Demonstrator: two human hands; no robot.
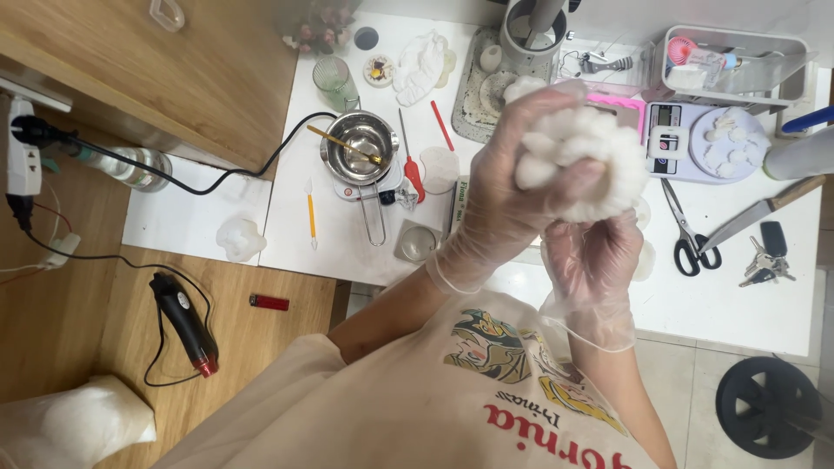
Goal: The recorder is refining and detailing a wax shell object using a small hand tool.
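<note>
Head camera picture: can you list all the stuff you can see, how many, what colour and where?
White lumpy mass: one, white, held up in both hands above the white table.
Metal pot: one, silver, on the table's left part, with a thin gold stick inside.
Scissors: one pair, black handles, right of the hands.
Keys: one bunch, dark and silver, right of the scissors.
Knife: one, silver blade, above the keys.
Scale: one, pale purple, top right, white lumps on it.
Lighter: one, red, on the wooden surface at lower left.
Heat gun: one, black with red tip, left of the lighter.
Left hand: clear glove, gripping the mass.
Right hand: clear glove, under the mass.
</note>
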